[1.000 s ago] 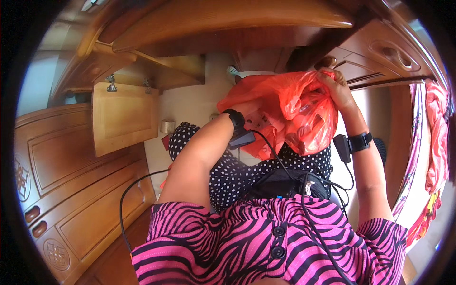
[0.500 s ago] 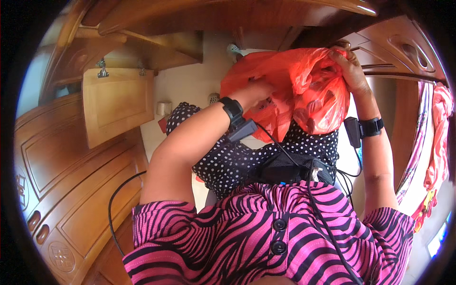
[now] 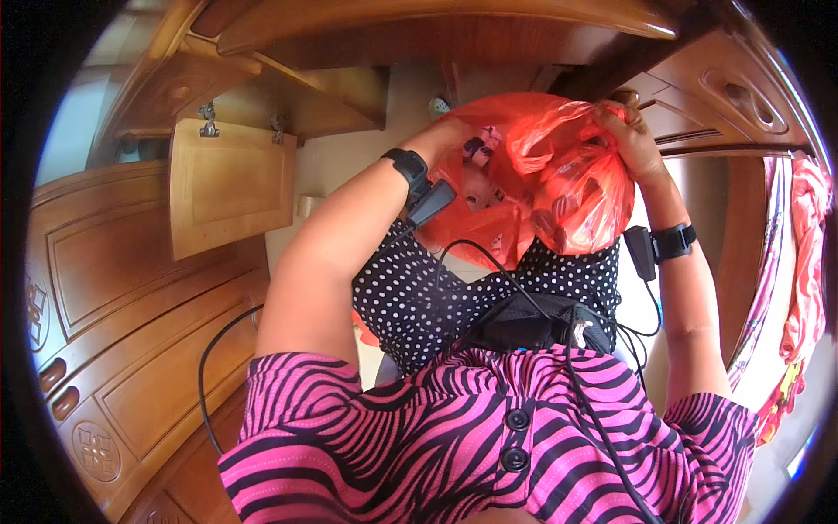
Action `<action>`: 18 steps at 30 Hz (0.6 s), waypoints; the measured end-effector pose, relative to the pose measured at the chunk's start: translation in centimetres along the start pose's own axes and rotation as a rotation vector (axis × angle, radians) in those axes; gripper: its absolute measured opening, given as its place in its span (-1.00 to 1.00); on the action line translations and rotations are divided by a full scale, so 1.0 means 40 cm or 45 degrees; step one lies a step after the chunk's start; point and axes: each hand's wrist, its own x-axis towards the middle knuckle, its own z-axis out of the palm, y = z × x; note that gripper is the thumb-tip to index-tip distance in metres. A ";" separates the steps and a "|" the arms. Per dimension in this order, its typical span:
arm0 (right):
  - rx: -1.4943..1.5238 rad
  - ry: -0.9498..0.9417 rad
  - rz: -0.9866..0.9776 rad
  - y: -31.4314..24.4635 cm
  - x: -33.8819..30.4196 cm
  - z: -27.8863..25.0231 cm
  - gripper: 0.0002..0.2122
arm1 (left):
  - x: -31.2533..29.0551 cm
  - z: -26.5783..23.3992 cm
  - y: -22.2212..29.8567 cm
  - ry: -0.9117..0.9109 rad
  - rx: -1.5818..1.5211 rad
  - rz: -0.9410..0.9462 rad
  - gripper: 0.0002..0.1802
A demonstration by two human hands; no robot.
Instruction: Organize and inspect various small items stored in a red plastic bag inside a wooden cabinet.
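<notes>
The crinkled orange plastic bag [image 3: 541, 188] sits in the upper centre of the frame, already opened at its mouth, with small packets showing inside and none taken out yet. The left hand [image 3: 458, 140] is pushed wrist-deep into the opening, fingers hidden, so its grip cannot be told. The right hand [image 3: 633, 140], raised at upper right, pinches the bag's rim.

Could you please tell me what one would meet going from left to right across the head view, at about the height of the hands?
Open wooden cabinet door → left hand reaching into the bag → orange plastic bag → right hand gripping the bag's top → pink and red cloth hanging at the right edge.
</notes>
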 end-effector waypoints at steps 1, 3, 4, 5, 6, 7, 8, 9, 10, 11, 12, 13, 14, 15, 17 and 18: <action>-0.029 -0.019 0.066 0.011 -0.024 -0.041 -0.88 | 0.024 0.046 -0.026 -0.055 -0.011 -0.013 -0.69; -0.072 -0.006 0.067 -0.002 -0.028 -0.022 -0.88 | 0.008 0.042 -0.065 0.047 0.374 0.196 -0.67; -0.093 0.005 0.079 -0.003 -0.029 -0.018 -0.89 | 0.007 0.037 -0.092 0.096 0.563 0.297 -0.66; -0.117 0.020 0.090 -0.004 -0.033 -0.018 -0.89 | 0.016 0.032 -0.124 0.141 0.750 0.400 -0.65; -0.200 0.152 0.111 0.003 -0.041 -0.021 -0.91 | 0.023 0.028 -0.164 0.191 0.933 0.496 -0.64; -0.202 0.146 0.120 0.007 -0.049 -0.025 -0.91 | 0.031 0.022 -0.202 0.242 1.116 0.592 -0.63; -0.119 0.137 0.110 0.007 -0.047 -0.019 -0.91 | 0.048 -0.004 -0.247 0.255 1.118 0.586 -0.63; -0.033 0.123 0.101 0.006 -0.043 -0.010 -0.90 | 0.060 -0.034 -0.298 0.170 0.828 0.348 -0.61; -0.018 0.094 0.163 0.009 -0.040 -0.017 -0.89 | 0.077 -0.047 -0.321 0.074 0.530 0.122 -0.60; -0.038 0.130 0.183 0.013 -0.057 -0.041 -0.89 | 0.087 0.002 -0.294 0.031 0.515 0.119 -0.60; -0.031 0.133 0.223 0.001 -0.082 -0.072 -0.89 | 0.078 0.079 -0.215 0.081 0.427 -0.011 -0.59; -0.005 0.102 0.243 -0.016 -0.089 -0.077 -0.90 | 0.062 0.109 -0.152 0.172 0.353 -0.139 -0.58; -0.035 0.038 0.271 -0.029 -0.097 -0.046 -0.90 | 0.053 0.076 -0.220 0.197 0.353 -0.163 -0.58; -0.008 -0.003 0.257 -0.035 -0.079 -0.002 -0.90 | 0.071 0.005 -0.322 0.277 0.072 -0.174 -0.60; -0.075 0.111 0.223 -0.020 -0.075 0.020 -0.89 | 0.099 -0.026 -0.385 0.301 -0.209 -0.185 -0.61; -0.094 0.057 0.264 -0.016 -0.076 0.003 -0.88 | 0.096 -0.021 -0.392 0.329 0.116 -0.078 -0.61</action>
